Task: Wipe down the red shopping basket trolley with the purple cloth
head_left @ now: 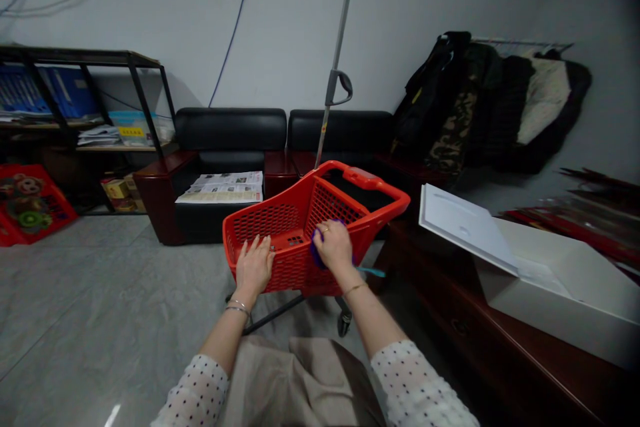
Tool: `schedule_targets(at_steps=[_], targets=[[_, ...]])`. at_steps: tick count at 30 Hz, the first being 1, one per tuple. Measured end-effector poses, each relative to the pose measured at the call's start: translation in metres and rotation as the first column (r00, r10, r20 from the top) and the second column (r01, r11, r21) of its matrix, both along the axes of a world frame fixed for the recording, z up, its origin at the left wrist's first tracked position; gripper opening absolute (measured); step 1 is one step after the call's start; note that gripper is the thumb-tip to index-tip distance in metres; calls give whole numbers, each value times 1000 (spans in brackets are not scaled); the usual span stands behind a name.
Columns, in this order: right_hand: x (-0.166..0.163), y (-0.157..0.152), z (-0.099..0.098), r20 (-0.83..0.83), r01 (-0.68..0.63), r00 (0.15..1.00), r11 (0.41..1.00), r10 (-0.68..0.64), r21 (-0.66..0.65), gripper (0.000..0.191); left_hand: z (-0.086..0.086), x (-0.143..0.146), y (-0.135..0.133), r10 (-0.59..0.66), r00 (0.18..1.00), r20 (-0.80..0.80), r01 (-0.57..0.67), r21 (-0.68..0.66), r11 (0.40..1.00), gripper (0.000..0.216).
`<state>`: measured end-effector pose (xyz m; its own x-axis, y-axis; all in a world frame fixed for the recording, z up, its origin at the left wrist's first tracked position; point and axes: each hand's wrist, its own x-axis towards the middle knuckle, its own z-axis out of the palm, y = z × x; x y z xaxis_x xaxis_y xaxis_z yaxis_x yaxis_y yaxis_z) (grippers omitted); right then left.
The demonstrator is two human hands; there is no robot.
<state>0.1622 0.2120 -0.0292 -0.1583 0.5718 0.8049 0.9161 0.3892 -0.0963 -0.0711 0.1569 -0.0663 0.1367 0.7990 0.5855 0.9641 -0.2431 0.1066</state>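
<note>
Left hand point(255, 265), fingers spread, rests at the near side of a red shopping cart point(274, 219), centre; right hand point(335, 245) curls round a purple wiper point(316, 256) against it, apparently wiping; the next stroke needs the cart steady.

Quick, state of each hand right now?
Left hand: open, at the near rim of the red cart.
Right hand: closed, holding something purple.

Your one view looks out from your head, facing forward and steeply down past your lap point(300, 390) to your left hand point(254, 267), right hand point(334, 247) and the red cart point(293, 271), all near the lens. Its wide frame reaches over the black seats point(230, 133) to the grey wall point(165, 27), farther off.
</note>
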Motion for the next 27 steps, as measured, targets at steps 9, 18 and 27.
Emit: schedule_targets(at_steps=[9, 18, 27], targets=[[50, 10, 23, 133, -50, 990, 997, 58, -61, 27, -2, -9, 2, -9, 999, -44, 9, -10, 1000, 47], [16, 5, 9, 57, 26, 998, 999, -25, -22, 23, -1, 0, 2, -2, 1000, -11, 2, 16, 1000, 46], [67, 18, 27, 147, -28, 989, 998, 36, -57, 26, -4, -7, 3, -6, 999, -48, 7, 22, 1000, 47]])
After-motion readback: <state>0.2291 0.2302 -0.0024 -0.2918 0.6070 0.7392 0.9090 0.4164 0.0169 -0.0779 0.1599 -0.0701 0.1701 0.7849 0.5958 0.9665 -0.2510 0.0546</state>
